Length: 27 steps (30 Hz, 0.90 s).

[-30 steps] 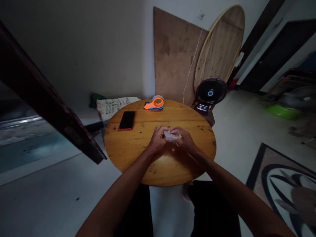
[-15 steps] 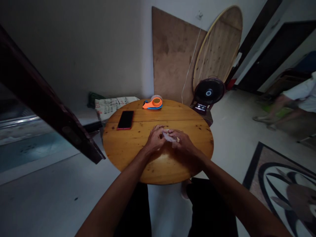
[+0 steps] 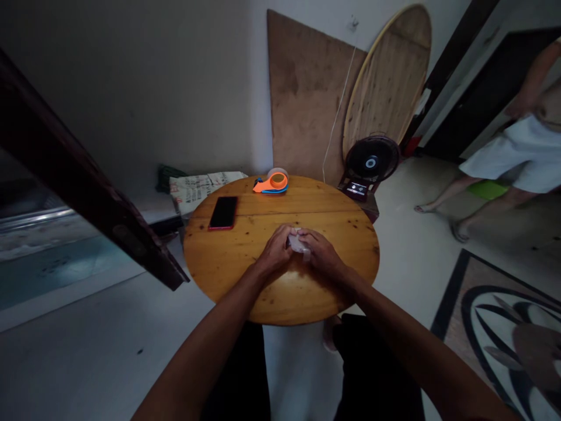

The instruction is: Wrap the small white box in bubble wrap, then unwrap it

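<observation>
Both hands — left hand point(image 3: 275, 252), right hand point(image 3: 321, 253) — pinch a small pale packet point(image 3: 298, 243) above the table point(image 3: 228, 266); an uneven tug could drop it

The table point(image 3: 228, 263) is honey-brown wood; the phone point(image 3: 223, 212) black, edged red; the tape dispenser point(image 3: 272, 182) orange and blue.

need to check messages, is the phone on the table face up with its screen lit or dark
Dark. The phone lies flat on the round table, its upward surface black with no glow. Whether that surface is the screen or the back, cannot tell.
</observation>
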Tool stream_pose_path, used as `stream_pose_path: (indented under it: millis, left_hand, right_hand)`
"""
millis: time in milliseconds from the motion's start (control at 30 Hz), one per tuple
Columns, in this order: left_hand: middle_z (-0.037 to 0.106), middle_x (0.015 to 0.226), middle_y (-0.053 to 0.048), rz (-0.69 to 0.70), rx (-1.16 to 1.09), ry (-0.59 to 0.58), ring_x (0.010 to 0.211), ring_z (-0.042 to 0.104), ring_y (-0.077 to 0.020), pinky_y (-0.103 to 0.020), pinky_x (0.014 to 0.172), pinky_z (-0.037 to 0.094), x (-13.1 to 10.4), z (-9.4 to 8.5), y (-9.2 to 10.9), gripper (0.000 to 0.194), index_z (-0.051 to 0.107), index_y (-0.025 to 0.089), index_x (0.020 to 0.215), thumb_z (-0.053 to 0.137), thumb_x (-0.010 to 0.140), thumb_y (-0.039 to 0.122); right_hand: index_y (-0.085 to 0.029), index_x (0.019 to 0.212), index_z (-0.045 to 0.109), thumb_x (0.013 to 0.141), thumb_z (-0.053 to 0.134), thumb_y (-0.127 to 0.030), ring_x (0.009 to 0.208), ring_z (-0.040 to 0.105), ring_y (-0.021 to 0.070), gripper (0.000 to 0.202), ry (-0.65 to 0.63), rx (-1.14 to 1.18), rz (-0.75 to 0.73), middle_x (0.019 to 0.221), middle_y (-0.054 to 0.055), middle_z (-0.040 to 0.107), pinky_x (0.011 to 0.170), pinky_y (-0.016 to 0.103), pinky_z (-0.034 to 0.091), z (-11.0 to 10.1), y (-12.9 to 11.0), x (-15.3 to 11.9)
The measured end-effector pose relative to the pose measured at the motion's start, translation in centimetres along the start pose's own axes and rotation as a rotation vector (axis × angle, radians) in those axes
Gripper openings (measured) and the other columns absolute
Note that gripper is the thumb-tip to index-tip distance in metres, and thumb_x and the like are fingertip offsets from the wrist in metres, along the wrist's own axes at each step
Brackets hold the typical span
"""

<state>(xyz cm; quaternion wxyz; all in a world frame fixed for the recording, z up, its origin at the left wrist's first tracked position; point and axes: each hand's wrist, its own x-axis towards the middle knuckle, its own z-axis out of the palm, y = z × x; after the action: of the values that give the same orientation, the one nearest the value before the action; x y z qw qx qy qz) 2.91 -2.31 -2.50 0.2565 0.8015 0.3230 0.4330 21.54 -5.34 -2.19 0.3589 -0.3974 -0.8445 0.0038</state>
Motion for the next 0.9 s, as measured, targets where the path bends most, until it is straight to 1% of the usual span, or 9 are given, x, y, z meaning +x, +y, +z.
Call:
stream_pose_path:
  millis: [200, 300, 367, 433, 500, 567, 733, 833, 900]
  left_hand:
    - [0.062, 0.100, -0.005, -0.056, -0.071, 0.060, 0.095, 0.058, -0.0180, -0.029, 0.083, 0.048, 0.1, 0.2, 0.0, 0.021, 0.059, 0.019, 0.095, 0.060, 0.075, 0.014]
    - [0.064, 0.088, -0.001, -0.172, -0.173, 0.061, 0.080, 0.059, -0.0147, -0.025, 0.072, 0.048, 0.2, 0.1, 0.3, 0.020, 0.061, 0.018, 0.094, 0.061, 0.074, 0.017]
    - [0.064, 0.080, 0.001, -0.245, -0.236, 0.049, 0.070, 0.058, -0.0127, -0.022, 0.064, 0.046, 0.3, -0.2, 0.5, 0.021, 0.063, 0.017, 0.096, 0.061, 0.076, 0.022]
    - [0.066, 0.080, 0.000, -0.291, -0.265, 0.056, 0.066, 0.057, -0.0121, -0.022, 0.060, 0.045, 0.5, -0.5, 0.6, 0.024, 0.066, 0.016, 0.099, 0.059, 0.079, 0.027]
    - [0.069, 0.083, -0.001, -0.317, -0.251, 0.075, 0.069, 0.060, -0.0131, -0.022, 0.062, 0.045, 0.6, -0.8, 0.8, 0.026, 0.069, 0.015, 0.099, 0.056, 0.082, 0.030]
    - [0.070, 0.082, -0.002, -0.326, -0.192, 0.079, 0.072, 0.061, -0.0147, -0.023, 0.065, 0.046, 0.5, -1.1, 1.0, 0.025, 0.071, 0.015, 0.094, 0.054, 0.083, 0.031]
    - [0.070, 0.076, -0.004, -0.293, 0.000, 0.053, 0.073, 0.062, -0.0175, -0.027, 0.069, 0.047, 0.3, -1.9, 1.6, 0.034, 0.073, 0.018, 0.084, 0.051, 0.089, 0.043]
    - [0.072, 0.091, -0.006, -0.297, -0.217, -0.005, 0.082, 0.065, -0.0188, -0.028, 0.075, 0.049, 0.4, -2.1, 1.6, 0.029, 0.072, 0.016, 0.097, 0.060, 0.083, 0.039]
    - [0.072, 0.103, -0.008, -0.338, -0.437, -0.064, 0.088, 0.066, -0.0191, -0.028, 0.078, 0.051, 0.6, -1.9, 1.4, 0.038, 0.068, 0.014, 0.111, 0.067, 0.077, 0.031]
  right_hand:
    - [-0.020, 0.105, 0.064, 0.080, 0.054, -0.014, 0.114, 0.060, 0.0263, 0.028, -0.003, 0.017, 0.052, 0.121, 0.013, 0.066, 0.097, 0.047, 0.046, -0.5, -0.5, 0.2]
    - [-0.020, 0.110, 0.063, 0.080, 0.057, -0.020, 0.108, 0.063, 0.0253, 0.031, -0.018, 0.174, 0.180, 0.116, 0.010, 0.068, 0.095, 0.044, 0.047, -2.2, -1.0, 0.9]
    - [-0.020, 0.111, 0.063, 0.081, 0.062, -0.030, 0.099, 0.064, 0.0237, 0.032, -0.078, 0.320, 0.304, 0.109, 0.008, 0.070, 0.090, 0.040, 0.050, -3.3, -1.3, 1.6]
    - [-0.019, 0.115, 0.062, 0.077, 0.069, -0.037, 0.098, 0.064, 0.0232, 0.043, -0.172, 0.481, 0.363, 0.110, 0.006, 0.068, 0.087, 0.038, 0.051, -3.9, -1.7, 2.1]
    - [-0.020, 0.124, 0.057, 0.070, 0.076, -0.039, 0.103, 0.062, 0.0235, 0.060, -0.211, 0.618, 0.394, 0.119, 0.007, 0.064, 0.088, 0.037, 0.052, -3.8, -2.0, 2.2]
    - [-0.021, 0.127, 0.053, 0.068, 0.078, -0.038, 0.105, 0.062, 0.0230, 0.066, -0.187, 0.714, 0.449, 0.123, 0.008, 0.062, 0.088, 0.036, 0.052, -3.0, -2.4, 2.0]
    - [-0.018, 0.114, 0.058, 0.069, 0.077, -0.032, 0.099, 0.065, 0.0223, 0.051, -0.118, 0.833, 0.578, 0.111, 0.007, 0.068, 0.087, 0.037, 0.053, -1.6, -3.2, 1.9]
    - [-0.018, 0.112, 0.060, 0.068, 0.076, -0.031, 0.100, 0.065, 0.0227, 0.049, -0.107, 0.842, 0.593, 0.112, 0.008, 0.068, 0.089, 0.039, 0.052, -1.8, -3.1, 2.1]
    - [-0.018, 0.113, 0.060, 0.069, 0.076, -0.031, 0.100, 0.064, 0.0225, 0.049, -0.110, 0.832, 0.588, 0.112, 0.008, 0.068, 0.089, 0.039, 0.051, -1.9, -2.8, 2.1]
